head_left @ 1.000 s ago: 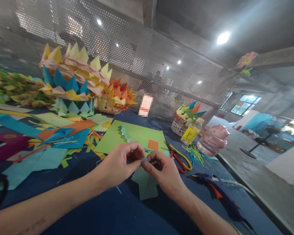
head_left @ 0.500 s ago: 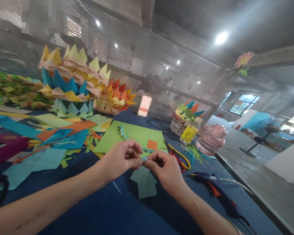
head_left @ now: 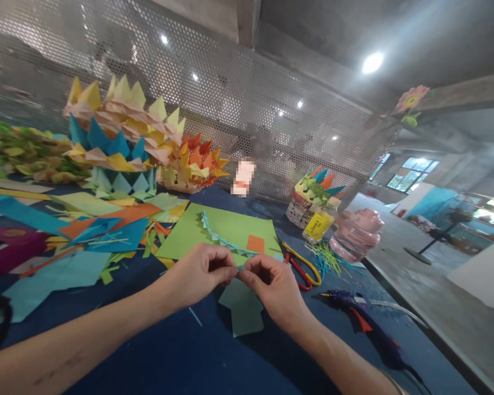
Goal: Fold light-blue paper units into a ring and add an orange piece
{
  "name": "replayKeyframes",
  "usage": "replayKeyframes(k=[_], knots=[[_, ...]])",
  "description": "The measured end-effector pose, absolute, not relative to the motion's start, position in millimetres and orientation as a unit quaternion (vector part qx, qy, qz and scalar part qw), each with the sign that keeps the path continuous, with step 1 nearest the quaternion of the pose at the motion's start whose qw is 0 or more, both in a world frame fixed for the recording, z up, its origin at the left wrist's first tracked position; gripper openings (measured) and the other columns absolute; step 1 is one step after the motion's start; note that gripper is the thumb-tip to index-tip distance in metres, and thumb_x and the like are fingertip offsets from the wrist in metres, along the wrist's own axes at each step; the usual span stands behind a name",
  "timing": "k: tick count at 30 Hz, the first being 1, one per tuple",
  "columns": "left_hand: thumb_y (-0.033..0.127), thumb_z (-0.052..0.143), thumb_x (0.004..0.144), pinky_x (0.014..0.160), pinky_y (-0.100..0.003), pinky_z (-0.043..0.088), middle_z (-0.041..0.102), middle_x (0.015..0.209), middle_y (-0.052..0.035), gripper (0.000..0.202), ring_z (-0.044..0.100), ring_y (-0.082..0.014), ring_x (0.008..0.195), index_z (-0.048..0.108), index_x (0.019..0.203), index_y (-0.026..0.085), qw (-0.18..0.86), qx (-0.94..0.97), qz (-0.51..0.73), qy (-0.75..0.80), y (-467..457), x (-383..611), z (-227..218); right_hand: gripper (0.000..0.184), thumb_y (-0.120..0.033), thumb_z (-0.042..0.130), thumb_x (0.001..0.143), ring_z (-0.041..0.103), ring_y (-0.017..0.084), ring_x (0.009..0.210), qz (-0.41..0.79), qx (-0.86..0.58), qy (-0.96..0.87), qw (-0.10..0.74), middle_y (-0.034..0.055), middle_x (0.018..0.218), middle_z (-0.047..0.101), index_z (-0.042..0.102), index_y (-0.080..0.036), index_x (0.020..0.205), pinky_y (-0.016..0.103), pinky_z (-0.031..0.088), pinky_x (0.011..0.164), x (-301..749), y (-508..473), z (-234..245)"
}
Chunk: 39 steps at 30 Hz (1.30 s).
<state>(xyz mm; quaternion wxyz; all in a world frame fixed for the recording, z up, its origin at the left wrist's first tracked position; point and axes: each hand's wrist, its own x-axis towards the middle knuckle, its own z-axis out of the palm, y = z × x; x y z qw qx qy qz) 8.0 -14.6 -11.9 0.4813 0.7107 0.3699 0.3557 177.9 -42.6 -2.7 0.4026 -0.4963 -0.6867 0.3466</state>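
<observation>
My left hand and my right hand meet at the fingertips, thumb and forefinger pinched on each. Between them is a small piece of light blue paper, mostly covered by the fingers. Just below lie loose pale blue-green paper squares, overlapping on the dark blue tabletop. Beyond my hands a green paper sheet lies flat. On it rest a curved strip of small blue folded paper points and an orange paper square.
To the right are scissors, thin paper shreds, a yellow-labelled bottle, a pink lidded jar and a dark blue glue gun. Leftward are paper scraps, a magenta tool and folded-paper crowns.
Less of the small blue paper shows between my fingertips. My left hand's fingers have curled and shifted slightly, uncovering more of the folded strip.
</observation>
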Motion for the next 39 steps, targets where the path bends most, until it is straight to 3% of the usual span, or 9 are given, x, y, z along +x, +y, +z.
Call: replayKeyframes(k=[4,11,17,22,31,36,39], knots=[[0.030,0.054,0.073,0.048,-0.023,0.028,0.043,0.049,0.0062,0.019,0.038,-0.0097,0.049,0.051,0.058,0.018,0.444,0.734,0.335,0.389,-14.5,7.5,-12.9,0.015,-0.030,0.063,0.076,0.041,0.010,0.055,0.354,-0.489,-0.705,0.372,-0.0041,0.060,0.048,0.056,-0.017,0.073,0.022,0.034,0.052,175.6,-45.1,-2.7],[0.028,0.052,0.072,0.050,-0.024,0.026,0.041,0.051,0.0050,0.019,0.038,-0.0114,0.052,0.047,0.056,0.018,0.384,0.765,0.278,0.436,-16.5,8.9,-15.6,0.004,-0.018,0.062,0.074,0.048,0.012,0.063,0.319,-0.500,-0.737,0.325,-0.0011,0.068,0.056,0.058,-0.017,0.074,0.022,0.037,0.056,180.3,-45.0,-5.5],[0.025,0.050,0.070,0.049,-0.024,0.025,0.039,0.050,0.0055,0.018,0.037,-0.0108,0.051,0.044,0.055,0.019,0.364,0.774,0.287,0.431,-23.6,11.6,-12.9,0.005,-0.016,0.061,0.074,0.044,0.011,0.057,0.311,-0.502,-0.742,0.317,-0.0033,0.061,0.052,0.056,-0.017,0.071,0.021,0.035,0.054,181.5,-45.8,-1.8],[0.022,0.050,0.070,0.050,-0.023,0.026,0.037,0.049,0.0059,0.018,0.035,-0.0104,0.051,0.042,0.054,0.019,0.351,0.776,0.312,0.421,-24.6,13.1,-9.8,0.009,-0.010,0.057,0.074,0.046,0.011,0.059,0.233,-0.496,-0.775,0.314,-0.0032,0.063,0.052,0.056,-0.018,0.071,0.021,0.035,0.055,180.4,-52.0,6.6],[0.029,0.051,0.078,0.058,-0.023,0.039,0.063,0.069,0.0003,0.015,0.055,-0.0146,0.063,0.062,0.081,0.019,0.311,0.809,0.319,0.384,-27.9,14.3,-7.5,0.011,-0.010,0.056,0.077,0.059,0.015,0.066,0.185,-0.516,-0.797,0.252,0.0016,0.071,0.066,0.064,-0.018,0.076,0.024,0.041,0.060,195.6,-60.1,12.0],[0.027,0.046,0.083,0.068,-0.027,0.044,0.067,0.081,-0.0038,0.019,0.060,-0.0180,0.074,0.061,0.091,0.018,0.249,0.810,0.344,0.405,-24.7,17.5,0.0,0.017,-0.013,0.053,0.080,0.062,0.019,0.081,0.157,-0.540,-0.788,0.253,0.0048,0.088,0.068,0.065,-0.019,0.092,0.028,0.045,0.072,214.5,-86.0,14.6],[0.023,0.044,0.083,0.075,-0.029,0.045,0.066,0.090,-0.0053,0.018,0.060,-0.0202,0.085,0.060,0.089,0.019,0.206,0.829,0.331,0.400,-17.9,19.1,4.9,0.013,-0.021,0.049,0.086,0.061,0.019,0.081,0.092,-0.580,-0.767,0.259,0.0051,0.088,0.066,0.063,-0.021,0.087,0.030,0.045,0.073,242.5,-105.7,22.7]])
